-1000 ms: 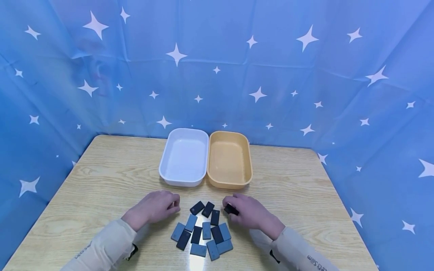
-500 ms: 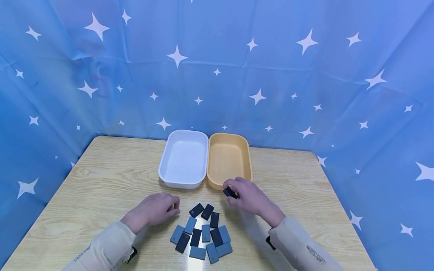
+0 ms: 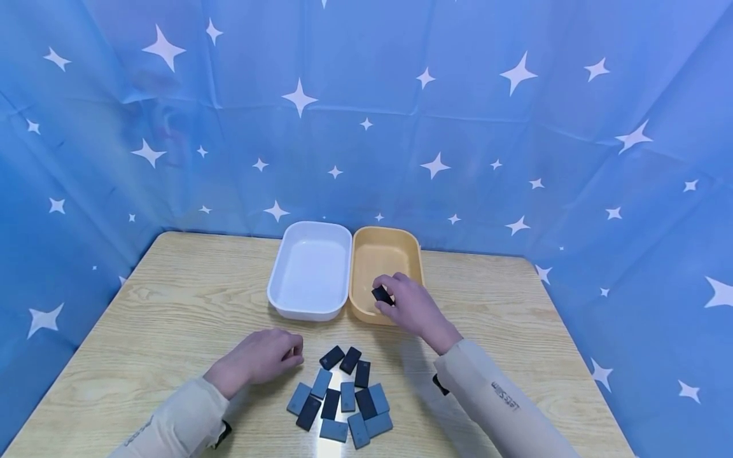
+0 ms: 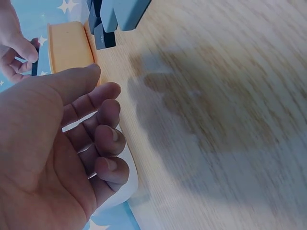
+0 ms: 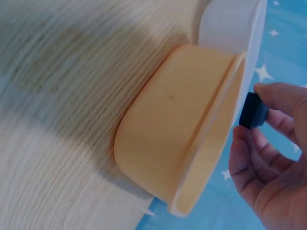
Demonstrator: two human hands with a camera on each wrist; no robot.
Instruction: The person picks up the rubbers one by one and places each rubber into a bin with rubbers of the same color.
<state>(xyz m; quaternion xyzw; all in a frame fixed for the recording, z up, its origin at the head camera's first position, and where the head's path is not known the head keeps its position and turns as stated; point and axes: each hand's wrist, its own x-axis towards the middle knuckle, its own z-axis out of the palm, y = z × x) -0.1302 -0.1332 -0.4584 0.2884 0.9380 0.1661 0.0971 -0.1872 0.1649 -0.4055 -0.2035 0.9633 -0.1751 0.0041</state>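
Observation:
My right hand [image 3: 413,312] pinches a small black rectangular block [image 3: 382,295] between thumb and fingers, over the near part of the tan bin [image 3: 378,251]. In the right wrist view the block [image 5: 253,111] is tilted above the bin's rim and apart from it. Left of the loose blocks, my left hand [image 3: 258,359] stays low over the table. Its fingers curl loosely around nothing, as the left wrist view shows. Several black blocks [image 3: 308,412] and several blue-grey blocks [image 3: 334,430] lie flat in a cluster between the hands, some overlapping or touching.
A white bin [image 3: 310,270] stands against the tan bin's left side, at the back of the wooden table [image 3: 189,286]. A blue star-patterned curtain [image 3: 366,152] hangs behind the table and along both sides.
My right hand has carried the black block from beside the cluster forward and up to above the tan bin. The left hand has hardly moved, and the other blocks lie as before.

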